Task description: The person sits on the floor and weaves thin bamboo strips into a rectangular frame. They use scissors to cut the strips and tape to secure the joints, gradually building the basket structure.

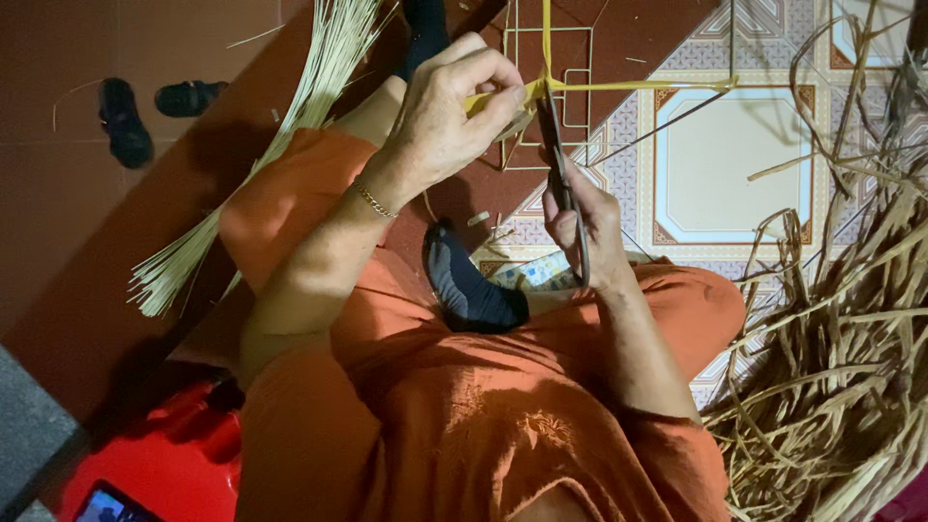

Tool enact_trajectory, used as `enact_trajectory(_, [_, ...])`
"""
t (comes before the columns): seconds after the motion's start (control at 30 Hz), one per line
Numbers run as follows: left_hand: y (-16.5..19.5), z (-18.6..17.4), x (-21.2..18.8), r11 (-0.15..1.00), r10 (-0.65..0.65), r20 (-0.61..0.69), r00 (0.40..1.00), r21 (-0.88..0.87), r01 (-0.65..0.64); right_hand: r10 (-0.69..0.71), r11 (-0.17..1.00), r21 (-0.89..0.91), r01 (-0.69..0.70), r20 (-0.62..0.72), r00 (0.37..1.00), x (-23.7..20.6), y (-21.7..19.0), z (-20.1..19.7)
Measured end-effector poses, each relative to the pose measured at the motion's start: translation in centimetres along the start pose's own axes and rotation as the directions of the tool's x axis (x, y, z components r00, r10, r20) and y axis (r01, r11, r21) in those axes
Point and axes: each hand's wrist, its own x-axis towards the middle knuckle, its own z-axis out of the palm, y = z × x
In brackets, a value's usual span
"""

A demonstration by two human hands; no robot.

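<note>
Mid-cut on a yellow strip [541, 87], looks like. Left hand [449, 111] up above the orange-clad knee [677, 300], fingers curled tight and pinching the strip right where two pieces cross. Right hand [585, 227] just below that crossing, fingers wrapped shut around the handles of a pair of dark scissors [559, 164], blades pointing up into the strip right beside the left fingertips. Can't really tell how far apart the blades are from this angle.

Around the knee: heap of dry brown leaf strips [841, 329] off to the right, bundle of pale thin sticks [261, 164] fanned out on the far left side, dark-socked foot [469, 285] tucked just left of it, patterned tile floor [725, 164] beyond. Pair of dark sandals [145, 106] way off to the upper left, red stool [169, 454] lower left.

Probably trimming or splitting the strip at the crossing. Next bit likely needs a steady pinch and blades kept clear of those fingertips, awfully close there.
</note>
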Motion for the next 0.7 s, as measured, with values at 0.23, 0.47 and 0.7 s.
enact_trajectory(0.23, [0.2, 0.0, -0.1, 0.999, 0.006, -0.002, 1.0, -0.037, -0.006, -0.067, 0.997, -0.036, 0.066, -0.036, 0.997, 0.5, 0.7, 0.7])
enact_trajectory(0.47, [0.5, 0.0, -0.1, 0.999, 0.022, -0.022, 1.0, -0.028, -0.023, -0.087, 0.941, -0.339, 0.026, -0.167, 0.982, 0.7, 1.4, 2.1])
enact_trajectory(0.7, [0.5, 0.3, 0.0, 0.999, 0.002, -0.019, 1.0, -0.046, -0.003, -0.025, 0.996, -0.09, 0.019, -0.076, 0.997, 1.0, 0.3, 1.6])
